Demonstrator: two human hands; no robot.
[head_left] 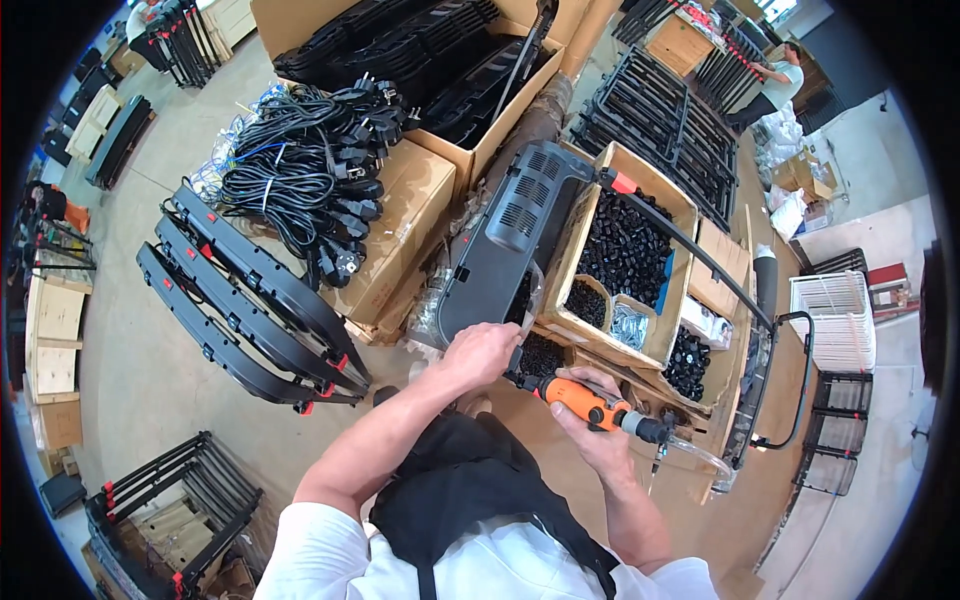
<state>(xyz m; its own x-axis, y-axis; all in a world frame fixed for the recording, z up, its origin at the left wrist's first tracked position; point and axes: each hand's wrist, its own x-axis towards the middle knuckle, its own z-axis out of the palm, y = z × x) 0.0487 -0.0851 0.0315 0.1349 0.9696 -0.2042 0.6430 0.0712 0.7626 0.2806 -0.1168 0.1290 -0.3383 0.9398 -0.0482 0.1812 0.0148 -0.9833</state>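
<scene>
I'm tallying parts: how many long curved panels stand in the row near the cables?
3: inner panel, nearest the cables; middle panel; outer panel, farthest left. Others may be hidden.

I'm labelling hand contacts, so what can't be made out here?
All in the head view:
Left hand: fingertips hidden by the hand itself; whether they hold anything is unclear.
Right hand: parts of its fingers hidden by the orange power tool.
The tool's tip: too small and dark to tell what it touches.
Cardboard box: much of its top hidden under black cables.
</scene>
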